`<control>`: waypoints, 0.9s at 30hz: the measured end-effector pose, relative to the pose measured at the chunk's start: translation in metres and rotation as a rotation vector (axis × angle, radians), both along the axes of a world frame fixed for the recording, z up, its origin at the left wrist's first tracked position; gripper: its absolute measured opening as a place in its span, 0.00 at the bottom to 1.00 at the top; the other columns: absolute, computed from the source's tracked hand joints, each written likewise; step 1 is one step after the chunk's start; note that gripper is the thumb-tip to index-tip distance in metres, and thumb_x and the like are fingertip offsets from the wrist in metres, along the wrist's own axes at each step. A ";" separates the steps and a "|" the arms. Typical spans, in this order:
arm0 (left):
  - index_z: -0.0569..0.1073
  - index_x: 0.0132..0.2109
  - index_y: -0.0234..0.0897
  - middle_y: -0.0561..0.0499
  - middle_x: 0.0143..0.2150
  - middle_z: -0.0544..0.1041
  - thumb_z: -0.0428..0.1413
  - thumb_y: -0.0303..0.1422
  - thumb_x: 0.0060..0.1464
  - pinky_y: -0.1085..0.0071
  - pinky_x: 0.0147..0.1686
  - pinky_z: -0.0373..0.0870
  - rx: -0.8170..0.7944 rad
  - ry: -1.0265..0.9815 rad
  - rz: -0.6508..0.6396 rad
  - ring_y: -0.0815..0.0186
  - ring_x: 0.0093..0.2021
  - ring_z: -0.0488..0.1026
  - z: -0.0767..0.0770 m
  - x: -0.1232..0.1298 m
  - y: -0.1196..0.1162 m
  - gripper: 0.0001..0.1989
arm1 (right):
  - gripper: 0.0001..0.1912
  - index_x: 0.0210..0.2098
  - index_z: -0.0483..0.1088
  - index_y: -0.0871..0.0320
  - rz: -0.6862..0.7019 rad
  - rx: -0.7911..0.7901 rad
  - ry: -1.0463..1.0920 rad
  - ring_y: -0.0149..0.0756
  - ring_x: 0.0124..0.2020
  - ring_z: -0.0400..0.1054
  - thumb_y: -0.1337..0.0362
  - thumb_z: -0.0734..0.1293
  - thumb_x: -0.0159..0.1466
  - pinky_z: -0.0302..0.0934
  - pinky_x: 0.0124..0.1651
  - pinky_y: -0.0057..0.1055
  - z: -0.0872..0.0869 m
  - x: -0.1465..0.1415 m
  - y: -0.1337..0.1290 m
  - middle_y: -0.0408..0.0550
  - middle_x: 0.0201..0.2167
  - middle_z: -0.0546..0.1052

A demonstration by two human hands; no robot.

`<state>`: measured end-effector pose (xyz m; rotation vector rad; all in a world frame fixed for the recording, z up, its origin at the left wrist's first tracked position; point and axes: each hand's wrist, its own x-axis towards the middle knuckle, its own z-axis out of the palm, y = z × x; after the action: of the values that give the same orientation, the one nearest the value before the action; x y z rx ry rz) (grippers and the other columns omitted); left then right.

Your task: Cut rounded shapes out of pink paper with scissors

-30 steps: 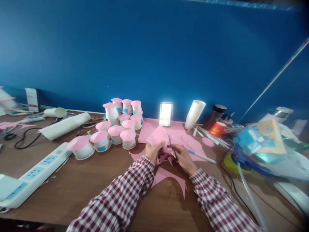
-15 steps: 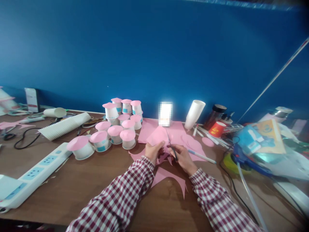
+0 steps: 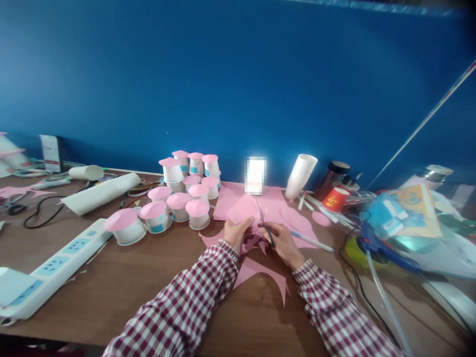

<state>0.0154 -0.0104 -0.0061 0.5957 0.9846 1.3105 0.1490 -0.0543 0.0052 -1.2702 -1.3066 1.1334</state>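
Note:
My left hand [image 3: 236, 233] is closed on a rounded piece of pink paper [image 3: 243, 209], pinching its lower edge. Fingers wrapped round the dark handles, my right hand [image 3: 281, 242] holds scissors [image 3: 262, 213] whose blades point up at the right edge of that piece. Behind both hands lie larger pink sheets [image 3: 225, 201], with pink discs [image 3: 297, 220] on their right part. A curved pink offcut [image 3: 260, 272] rests on the brown table [image 3: 178, 302] between my forearms.
Several white cups with pink paper tops [image 3: 197, 213] stand at centre left. A power strip [image 3: 67, 263] lies at left. Rightward are a pen [image 3: 316, 242], stacked white cups [image 3: 300, 176], a red cup [image 3: 335, 199], a dark-lidded jar [image 3: 332, 176] and a blue glue gun [image 3: 386, 250].
The view has shifted very slightly. Both hands keep their grips on the pink paper and the scissors, with no clear movement.

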 end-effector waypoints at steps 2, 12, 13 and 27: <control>0.73 0.27 0.29 0.52 0.20 0.72 0.69 0.34 0.33 0.76 0.20 0.69 -0.004 -0.002 -0.006 0.73 0.19 0.69 0.000 0.000 0.000 0.16 | 0.19 0.39 0.73 0.63 0.005 -0.004 -0.005 0.27 0.16 0.58 0.52 0.69 0.57 0.53 0.17 0.24 -0.001 0.000 0.000 0.39 0.19 0.66; 0.72 0.27 0.30 0.52 0.19 0.71 0.70 0.36 0.31 0.75 0.18 0.68 -0.010 0.008 -0.007 0.72 0.19 0.68 0.003 0.001 -0.002 0.18 | 0.19 0.39 0.74 0.63 0.011 0.042 -0.042 0.28 0.18 0.59 0.53 0.69 0.57 0.53 0.19 0.24 -0.004 0.003 0.002 0.40 0.19 0.67; 0.72 0.27 0.30 0.52 0.19 0.71 0.70 0.37 0.31 0.74 0.17 0.69 -0.011 0.004 -0.015 0.71 0.19 0.68 0.003 0.001 -0.002 0.19 | 0.19 0.39 0.74 0.63 0.018 0.048 -0.041 0.28 0.19 0.59 0.52 0.68 0.58 0.53 0.19 0.24 -0.005 0.003 0.002 0.40 0.19 0.67; 0.74 0.30 0.30 0.51 0.22 0.74 0.69 0.33 0.32 0.75 0.19 0.70 -0.021 -0.033 -0.031 0.72 0.19 0.69 0.001 0.002 -0.002 0.17 | 0.22 0.42 0.72 0.62 0.041 0.028 -0.016 0.29 0.14 0.61 0.49 0.67 0.58 0.53 0.15 0.23 -0.006 -0.001 0.000 0.39 0.16 0.68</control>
<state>0.0175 -0.0120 -0.0047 0.5692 0.9574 1.2769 0.1482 -0.0541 -0.0007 -1.2396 -1.3616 1.1315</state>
